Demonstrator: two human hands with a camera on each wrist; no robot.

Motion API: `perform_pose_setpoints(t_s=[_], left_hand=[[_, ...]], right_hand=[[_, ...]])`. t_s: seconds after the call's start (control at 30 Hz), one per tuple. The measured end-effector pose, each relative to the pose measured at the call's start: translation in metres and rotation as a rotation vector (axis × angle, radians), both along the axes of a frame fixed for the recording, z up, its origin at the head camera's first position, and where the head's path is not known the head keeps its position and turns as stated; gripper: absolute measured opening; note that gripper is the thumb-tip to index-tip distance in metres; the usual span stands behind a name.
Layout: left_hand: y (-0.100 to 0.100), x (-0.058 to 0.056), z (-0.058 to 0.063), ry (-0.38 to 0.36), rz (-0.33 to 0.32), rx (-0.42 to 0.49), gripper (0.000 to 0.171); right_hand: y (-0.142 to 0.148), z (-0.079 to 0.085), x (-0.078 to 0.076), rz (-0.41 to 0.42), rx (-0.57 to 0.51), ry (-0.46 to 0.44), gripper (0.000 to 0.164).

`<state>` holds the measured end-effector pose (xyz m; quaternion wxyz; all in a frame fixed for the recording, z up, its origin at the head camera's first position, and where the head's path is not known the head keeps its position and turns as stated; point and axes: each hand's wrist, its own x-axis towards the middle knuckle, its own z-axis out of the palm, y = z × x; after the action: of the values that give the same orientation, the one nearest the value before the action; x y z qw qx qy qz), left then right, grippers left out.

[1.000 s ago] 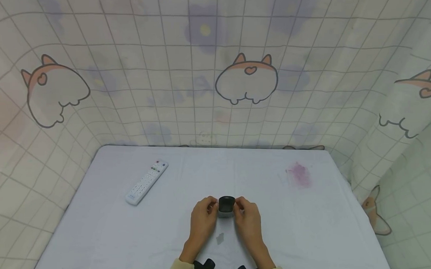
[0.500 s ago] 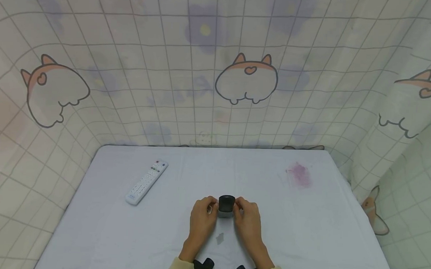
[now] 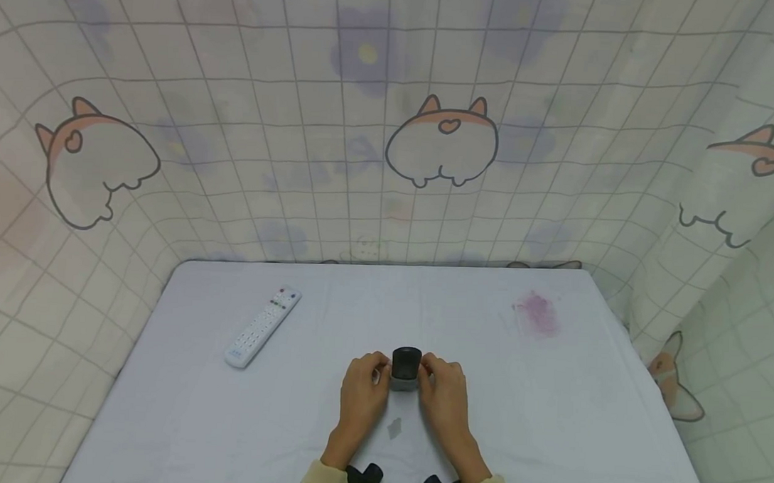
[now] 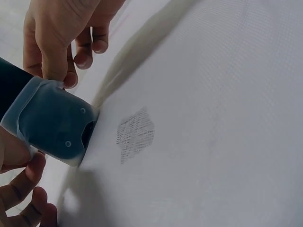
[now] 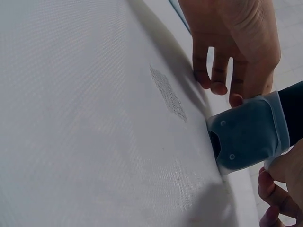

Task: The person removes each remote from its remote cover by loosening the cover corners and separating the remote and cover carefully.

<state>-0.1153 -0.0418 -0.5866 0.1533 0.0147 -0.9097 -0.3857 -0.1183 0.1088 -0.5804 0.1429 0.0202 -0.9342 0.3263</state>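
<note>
A black block with a rounded top (image 3: 406, 363) stands between both hands near the front middle of the table. Its lower part sits inside a translucent silicone sleeve (image 4: 52, 120), which has two small rings and a notch at its bottom end. The left hand (image 3: 364, 393) pinches the sleeve's rim from the left. Opposite it, the right hand (image 3: 444, 396) pinches the rim on the right side. In the right wrist view, the dark body (image 5: 291, 111) sticks out beyond the sleeve's rim. The other fingers of both hands are loosely bent.
A white remote control (image 3: 264, 327) lies at the left on the white-covered table (image 3: 579, 419). A grey patch (image 3: 395, 429) marks the cloth between the forearms, and a pink stain (image 3: 538, 314) shows at the back right. Patterned curtains (image 3: 287, 160) surround the table.
The black block's top stands slightly higher in the head view, showing more of its dark front above the sleeve. Both hands have stayed nearly in place.
</note>
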Motion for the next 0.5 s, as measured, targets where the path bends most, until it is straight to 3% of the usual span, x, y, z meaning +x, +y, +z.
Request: perform_pose_setpoints(t_s=[0.5], left_hand=[[0.0021,0.0028,-0.0054,0.038,0.005,-0.015,0.012]], right_hand=[[0.0028,-0.0059,0.0022,0.015,0.045,0.058,0.014]])
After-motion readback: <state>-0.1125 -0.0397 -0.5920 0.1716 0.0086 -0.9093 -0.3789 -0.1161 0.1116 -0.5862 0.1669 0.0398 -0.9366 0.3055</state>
